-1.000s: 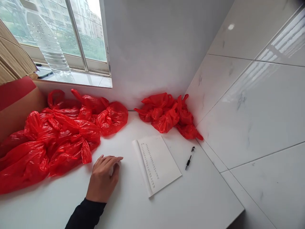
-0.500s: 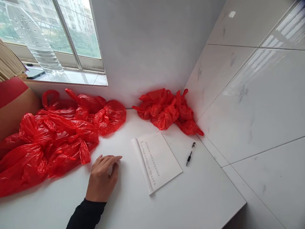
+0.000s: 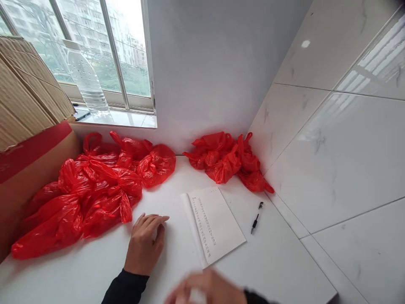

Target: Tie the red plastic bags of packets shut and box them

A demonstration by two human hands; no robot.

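Observation:
My left hand rests on the white table, fingers stretched forward and thumb apart, holding nothing. It lies between the knotted red plastic bags on the left and an open notebook. Handwritten columns of small figures run down the notebook page. At the bottom edge my right hand is smeared by motion, just below the notebook's near corner; whether its fingers hold anything cannot be made out. Right of the notebook lies a black-and-clear pen, touched by neither hand.
More red bags are heaped in the back corner against the tiled wall. A cardboard box stands at the left. On the windowsill are a clear water bottle and a dark flat object. The table's edge falls away at the lower right.
My right hand has come into view at the bottom. The camera has turned, so everything sits lower and farther right, with more of the box and bottle showing. My left hand stays on the table.

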